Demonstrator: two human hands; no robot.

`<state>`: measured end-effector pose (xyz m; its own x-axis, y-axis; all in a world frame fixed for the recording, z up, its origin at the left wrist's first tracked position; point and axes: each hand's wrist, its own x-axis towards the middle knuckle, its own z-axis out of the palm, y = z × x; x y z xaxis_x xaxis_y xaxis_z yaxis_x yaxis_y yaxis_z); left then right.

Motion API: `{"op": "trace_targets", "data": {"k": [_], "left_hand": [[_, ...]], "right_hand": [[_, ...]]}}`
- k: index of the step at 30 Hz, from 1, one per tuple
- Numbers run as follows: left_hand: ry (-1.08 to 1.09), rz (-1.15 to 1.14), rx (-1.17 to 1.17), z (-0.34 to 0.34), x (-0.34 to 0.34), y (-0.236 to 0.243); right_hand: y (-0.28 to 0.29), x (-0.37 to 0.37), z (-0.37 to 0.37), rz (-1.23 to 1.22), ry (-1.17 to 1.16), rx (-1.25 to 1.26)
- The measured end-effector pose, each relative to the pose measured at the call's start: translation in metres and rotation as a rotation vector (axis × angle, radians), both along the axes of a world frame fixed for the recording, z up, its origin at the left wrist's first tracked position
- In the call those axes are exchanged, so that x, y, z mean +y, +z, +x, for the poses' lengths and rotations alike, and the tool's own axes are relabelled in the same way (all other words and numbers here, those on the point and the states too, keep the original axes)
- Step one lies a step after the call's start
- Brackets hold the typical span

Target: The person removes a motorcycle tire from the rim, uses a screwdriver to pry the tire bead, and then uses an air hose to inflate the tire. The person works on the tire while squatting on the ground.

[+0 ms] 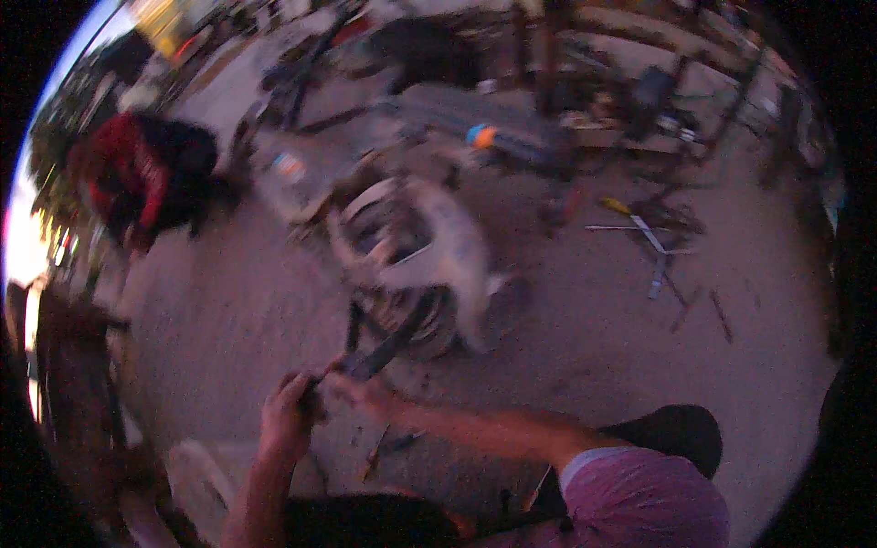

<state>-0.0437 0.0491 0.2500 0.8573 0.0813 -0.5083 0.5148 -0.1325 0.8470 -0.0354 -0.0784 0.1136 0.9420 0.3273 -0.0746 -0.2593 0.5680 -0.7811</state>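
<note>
My left hand (290, 402) is closed round the near end of a dark, flat bar-like piece (388, 354). Just to its right, my right hand (364, 393) reaches across from the right and also closes on that piece, close to the left hand. Blur hides the exact finger positions and the kind of piece. It slants up and away towards a pale, curved shell (448, 242) with a rounded opening. Beneath the shell, dark frame parts and a round form show. Whether the dark piece is joined to them I cannot tell.
At the left a person in red and dark clothes (151, 173) crouches. A yellow-handled tool (621, 208) and thin rods lie on the ground at right. Clutter and a long grey bundle with an orange-and-blue band (480, 137) stand farther back. A small tool (376, 454) lies below my hands.
</note>
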Motion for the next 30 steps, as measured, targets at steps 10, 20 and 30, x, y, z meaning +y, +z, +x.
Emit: {"op": "trace_targets", "data": {"k": [10, 20, 30], "left_hand": [[0.064, -0.257, 0.196, -0.003, 0.009, -0.005], [0.038, -0.116, 0.014, -0.006, 0.006, -0.019], [-0.12, 0.175, 0.06, 0.009, 0.015, -0.011]], "right_hand": [[0.015, -0.018, -0.006, -0.245, 0.001, -0.131], [0.01, -0.017, 0.004, -0.035, 0.098, 0.086], [-0.022, -0.009, -0.011, 0.094, 0.147, 0.174]]}}
